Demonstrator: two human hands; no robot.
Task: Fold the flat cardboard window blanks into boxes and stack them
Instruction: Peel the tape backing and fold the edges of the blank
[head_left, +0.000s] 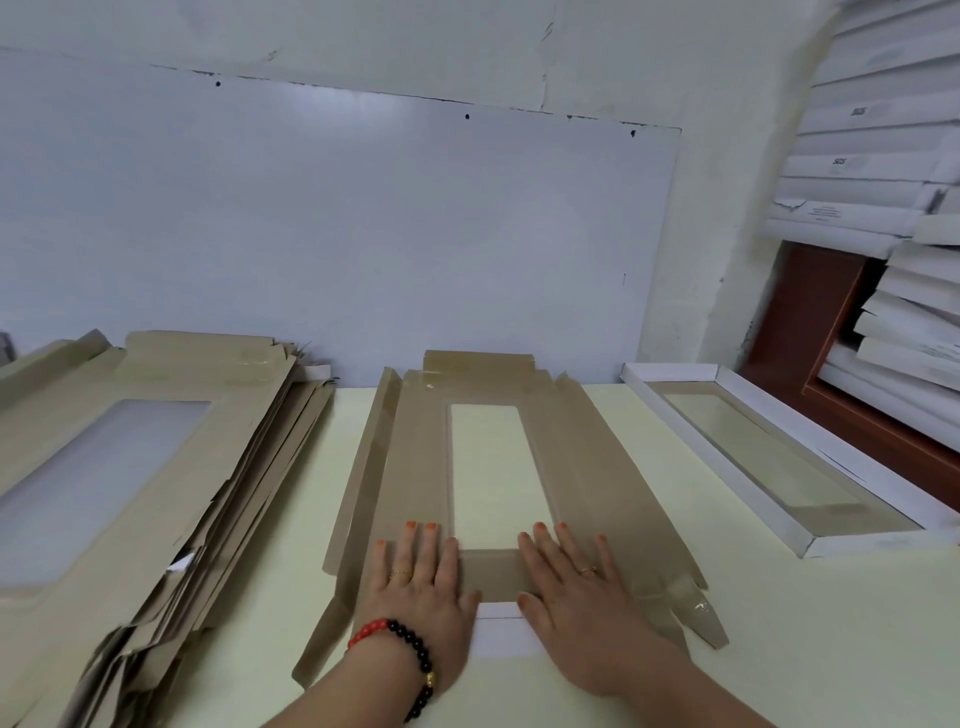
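Kraft-brown cardboard, matte and creased along its score lines, lies flat in front of me: one window blank (498, 483) spread on the pale table (675, 649), its long axis running straight away from me toward the wall. I have both palms down on its near end. My left hand (418, 577) presses with fingers straight beside the near left corner of the clear window; my right hand (569, 577) does the same at the near right corner; neither grips anything. A near end flap seems to sit under my palms and the long side flaps run away on either side, the left one already tilted up a little, so I judge the next fold starts at this near end, equally reachable by both hands. To my left rises a ragged stack of flat blanks (145, 467); to my right, well apart, rests a finished white-walled window box (769, 457)
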